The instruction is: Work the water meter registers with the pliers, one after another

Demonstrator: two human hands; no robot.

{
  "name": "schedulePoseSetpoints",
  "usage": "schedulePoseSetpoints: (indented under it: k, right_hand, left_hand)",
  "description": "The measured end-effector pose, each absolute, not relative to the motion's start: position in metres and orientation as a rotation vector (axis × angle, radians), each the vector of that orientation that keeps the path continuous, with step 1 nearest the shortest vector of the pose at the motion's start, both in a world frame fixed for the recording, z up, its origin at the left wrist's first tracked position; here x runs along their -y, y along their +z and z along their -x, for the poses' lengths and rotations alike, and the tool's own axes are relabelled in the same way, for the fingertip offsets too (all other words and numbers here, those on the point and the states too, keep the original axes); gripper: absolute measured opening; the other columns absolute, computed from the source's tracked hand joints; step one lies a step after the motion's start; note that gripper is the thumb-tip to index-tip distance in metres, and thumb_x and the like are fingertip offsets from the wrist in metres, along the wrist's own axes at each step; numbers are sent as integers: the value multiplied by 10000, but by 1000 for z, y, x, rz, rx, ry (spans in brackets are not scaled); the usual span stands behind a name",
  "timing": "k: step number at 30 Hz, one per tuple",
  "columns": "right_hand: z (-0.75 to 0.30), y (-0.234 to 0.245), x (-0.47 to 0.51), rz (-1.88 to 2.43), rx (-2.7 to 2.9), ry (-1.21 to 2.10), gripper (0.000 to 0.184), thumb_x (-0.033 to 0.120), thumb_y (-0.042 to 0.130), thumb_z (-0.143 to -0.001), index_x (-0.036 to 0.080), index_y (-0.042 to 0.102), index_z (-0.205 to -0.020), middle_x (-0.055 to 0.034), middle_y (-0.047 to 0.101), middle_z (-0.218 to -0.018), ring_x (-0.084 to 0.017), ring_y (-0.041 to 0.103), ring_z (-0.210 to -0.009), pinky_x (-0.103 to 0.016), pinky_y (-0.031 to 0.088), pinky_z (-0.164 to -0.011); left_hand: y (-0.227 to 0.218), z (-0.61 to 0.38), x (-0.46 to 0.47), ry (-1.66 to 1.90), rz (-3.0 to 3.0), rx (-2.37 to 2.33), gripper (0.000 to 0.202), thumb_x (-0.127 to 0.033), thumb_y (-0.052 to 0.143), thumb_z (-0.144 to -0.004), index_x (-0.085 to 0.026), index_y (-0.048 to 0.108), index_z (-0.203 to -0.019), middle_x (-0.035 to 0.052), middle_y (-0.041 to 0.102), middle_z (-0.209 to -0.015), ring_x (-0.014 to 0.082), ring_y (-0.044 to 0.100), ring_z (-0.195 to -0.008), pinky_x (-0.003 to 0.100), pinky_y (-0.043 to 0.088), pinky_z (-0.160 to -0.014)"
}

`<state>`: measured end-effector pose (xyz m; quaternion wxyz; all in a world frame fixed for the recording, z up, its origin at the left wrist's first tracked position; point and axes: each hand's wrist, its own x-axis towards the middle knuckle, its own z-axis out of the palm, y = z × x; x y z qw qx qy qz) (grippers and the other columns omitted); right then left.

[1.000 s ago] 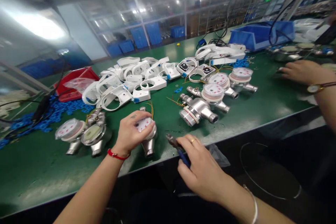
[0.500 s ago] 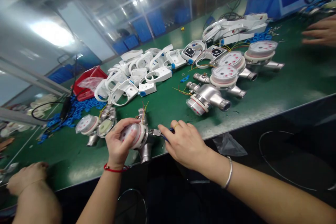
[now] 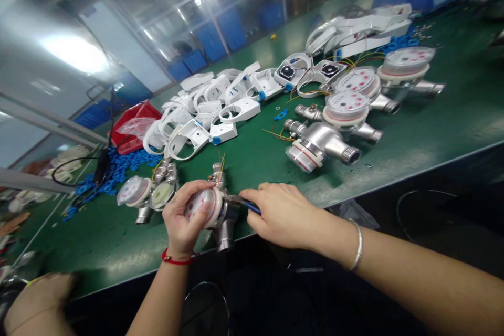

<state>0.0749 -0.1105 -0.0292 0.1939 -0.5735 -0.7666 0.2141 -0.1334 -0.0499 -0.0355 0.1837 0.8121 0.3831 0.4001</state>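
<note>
My left hand [image 3: 183, 218] grips a steel water meter [image 3: 214, 212] with a white and red dial, tilted at the near edge of the green bench [image 3: 433, 110]. Thin yellow and green wires stick up from the meter's top. My right hand [image 3: 281, 213] is closed on blue-handled pliers [image 3: 244, 202], whose metal jaws touch the meter's right side.
Two more meters [image 3: 147, 194] lie left of my hands and several [image 3: 346, 115] stand at the right. A heap of white plastic brackets [image 3: 212, 107] fills the middle back, with a red bin [image 3: 132, 126] and blue plastic bits [image 3: 114, 170] at the left. Another person's hand [image 3: 33, 299] shows bottom left.
My left hand has lifted and tilted the meter at the bench edge. My right hand has brought the pliers from below the edge up against the meter's side.
</note>
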Motion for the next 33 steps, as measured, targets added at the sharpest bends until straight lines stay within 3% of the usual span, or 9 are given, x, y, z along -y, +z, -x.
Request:
schedulePoseSetpoints:
  k: [9,14,16,18,21,25,33]
  right_hand:
    - [-65,-43,118,1343,1714,1165,234,215,424,-825,216,648,-896,5,647,-769,-144,564,-684,-225,365,-614]
    - [-69,-47,115,1326,1629,1202,278,207,478,-813,220,648,-1033,-6,663,-891,-151,571,-775,-239,384,-695]
    - [-67,-50,112,1306,1573,1324,286,219,500,-804,200,640,-1052,-9,652,-832,-148,558,-734,-235,380,-652]
    - [-64,-53,111,1292,1545,1361,279,224,480,-822,185,628,-1055,-12,635,-797,-143,543,-708,-233,376,-630]
    - [-63,-55,119,1452,1679,956,304,238,453,-857,208,582,-1131,-41,613,-904,-174,545,-798,-267,380,-681]
    - [-67,-55,132,1600,2021,339,328,256,499,-846,245,564,-1167,-66,549,-932,-220,510,-849,-295,359,-662]
    - [-74,-49,132,1575,2229,113,306,240,485,-877,212,573,-1169,-91,547,-916,-226,487,-836,-298,340,-634]
  left_hand:
    - [-39,135,51,1142,-2368,-1090,225,-330,518,-835,-178,599,-980,64,630,-972,223,581,-925,361,452,-848]
    - [-15,139,42,659,-2522,-957,404,-365,677,-728,-187,509,-1049,106,574,-1173,257,562,-1055,365,437,-907]
    - [-7,140,39,507,-2597,-951,458,-350,726,-683,-192,488,-1042,101,588,-1142,253,581,-1021,343,453,-868]
    - [-5,140,38,528,-2616,-969,340,-345,660,-738,-192,499,-995,76,616,-1036,232,601,-940,327,463,-812]
    - [-12,137,41,690,-2521,-1067,209,-351,523,-820,-190,514,-952,64,616,-982,216,593,-890,322,463,-757]
    - [-20,129,47,787,-2455,-1202,208,-365,526,-817,-192,527,-932,51,618,-952,203,582,-848,306,448,-698]
    - [-13,116,49,766,-2503,-1266,240,-394,490,-815,-175,559,-884,29,612,-804,154,522,-638,283,401,-588]
